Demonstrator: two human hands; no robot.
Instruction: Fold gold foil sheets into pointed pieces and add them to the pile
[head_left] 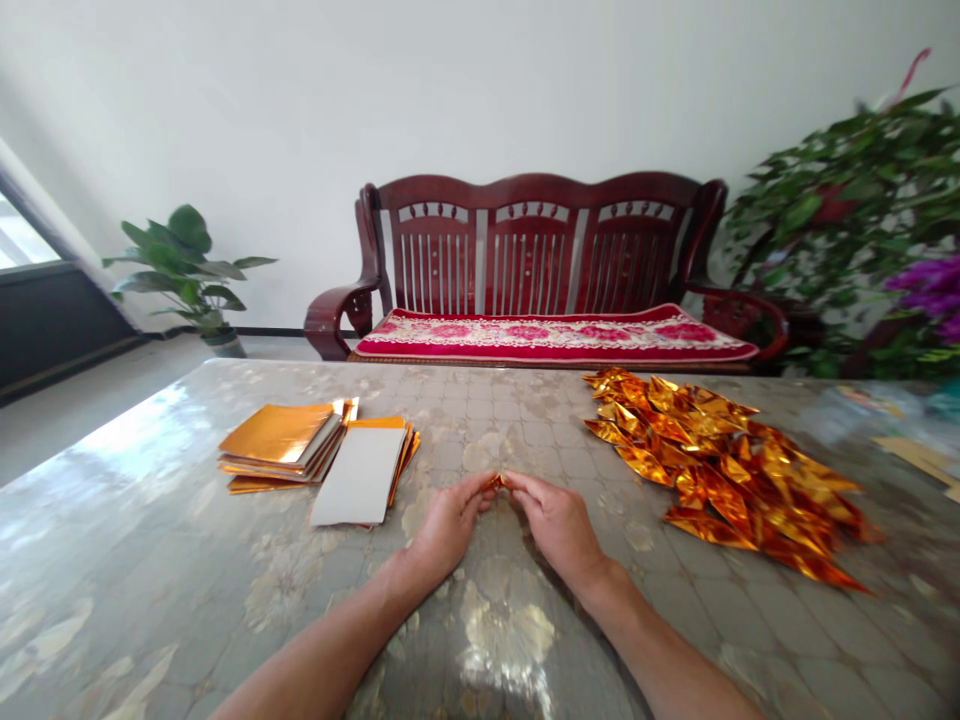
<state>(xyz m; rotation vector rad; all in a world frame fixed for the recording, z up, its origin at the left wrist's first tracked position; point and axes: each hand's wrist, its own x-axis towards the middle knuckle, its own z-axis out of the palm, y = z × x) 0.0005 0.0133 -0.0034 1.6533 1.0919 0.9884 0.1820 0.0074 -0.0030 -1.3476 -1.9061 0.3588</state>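
Though barely showing, sits clamped between meeting fingertips of left hand (448, 525) and right hand (559, 520), low over glossy patterned tabletop (150, 560): small folded gold foil piece (496, 482), dead centre, equally near both, seemingly crosswise. Farther left, stacked gold foil sheets (281, 445); farther right, heap of folded gold foil shapes (727, 470).

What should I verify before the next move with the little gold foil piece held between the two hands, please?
1. Grip of the left hand on the foil piece: ok, fingertips pinch it.
2. Grip of the right hand on its other end: ok.
3. State of the fold: cannot tell, fingers hide most of it.
4. The sheet stacks lie to the left, apart from the hands: ok.
5. The folded pile lies to the right, apart from the hands: ok.
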